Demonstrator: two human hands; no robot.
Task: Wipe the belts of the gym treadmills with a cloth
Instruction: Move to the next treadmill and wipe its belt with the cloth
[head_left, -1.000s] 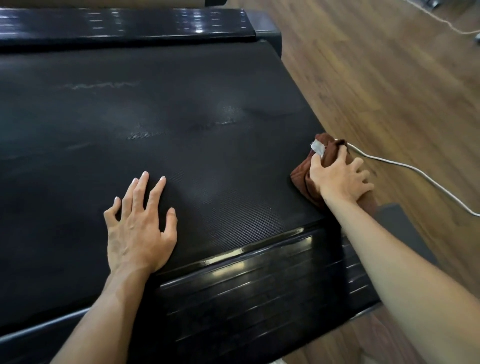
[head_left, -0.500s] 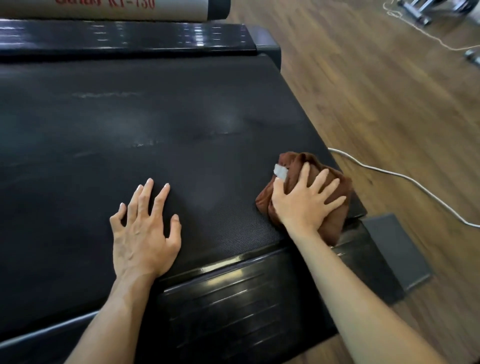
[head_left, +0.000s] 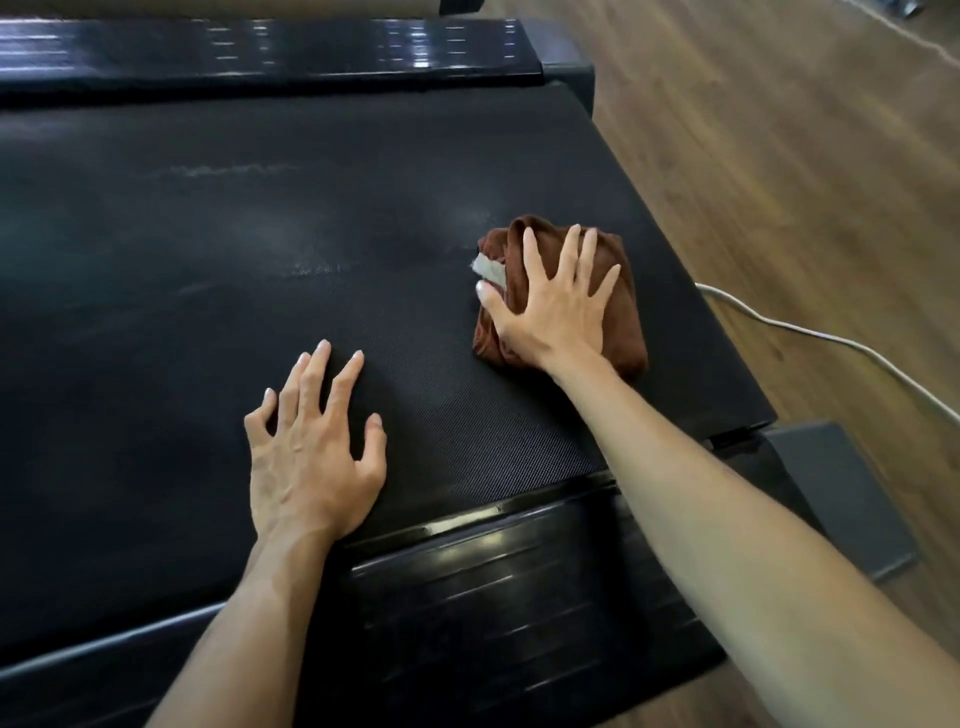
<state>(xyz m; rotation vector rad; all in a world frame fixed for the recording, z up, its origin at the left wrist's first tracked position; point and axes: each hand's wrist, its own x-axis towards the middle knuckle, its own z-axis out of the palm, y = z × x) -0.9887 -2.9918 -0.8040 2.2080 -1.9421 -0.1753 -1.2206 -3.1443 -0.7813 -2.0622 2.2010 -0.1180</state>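
Rumpled brown terry cloth (head_left: 621, 299) soft, light, likely to bunch; pinned flat under spread right hand (head_left: 553, 312), gripping nothing; left hand (head_left: 311, 457) splayed on textured black belt (head_left: 260, 234).

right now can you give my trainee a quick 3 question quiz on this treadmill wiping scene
1. True or false: the right hand presses flat on the bunched brown cloth.
2. Which does the left hand touch? A) the brown cloth B) the black textured treadmill belt C) the white cable on the wooden floor
3. Fill in: a small ____ tag shows at the cloth's left edge.

Key:
1. True
2. B
3. white
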